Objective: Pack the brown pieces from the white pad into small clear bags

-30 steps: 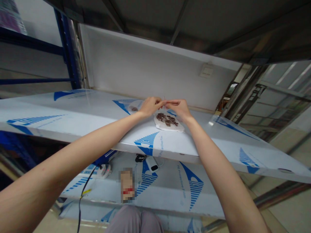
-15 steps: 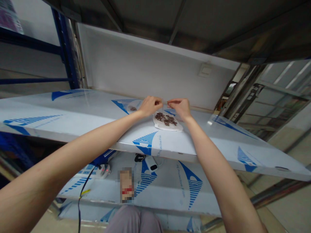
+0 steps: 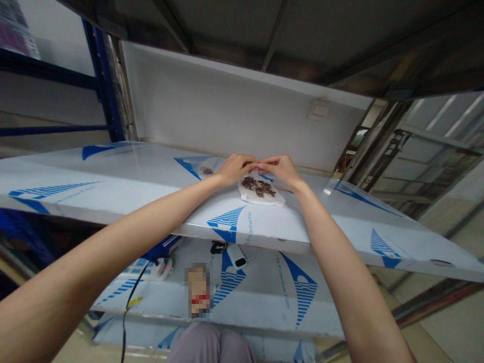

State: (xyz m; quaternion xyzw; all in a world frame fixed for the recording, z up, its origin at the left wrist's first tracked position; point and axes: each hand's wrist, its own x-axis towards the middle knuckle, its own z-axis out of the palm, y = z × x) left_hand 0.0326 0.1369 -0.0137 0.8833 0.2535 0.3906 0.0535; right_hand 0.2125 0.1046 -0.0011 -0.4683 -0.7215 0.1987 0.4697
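Note:
Both my arms reach out over a white shelf board with blue markings [image 3: 113,176]. My left hand [image 3: 234,169] and my right hand [image 3: 280,170] meet fingertip to fingertip, each pinched on something thin and small that I cannot make out. Just in front of them lies a white sheet [image 3: 264,197] carrying a heap of several small dark brown pieces [image 3: 259,186]. A second small cluster of dark pieces [image 3: 207,171] sits on the shelf to the left of my left hand.
A white back wall [image 3: 227,111] with a switch plate [image 3: 316,110] closes the shelf. Blue rack uprights [image 3: 100,80] stand at the left. On the lower shelf lie a power strip [image 3: 159,267] with a black cable, a small white device [image 3: 237,255] and a blurred packet [image 3: 198,290].
My two hands, a small gap apart half a second ago, have come together again above the heap of dark pieces. The view shifted slightly.

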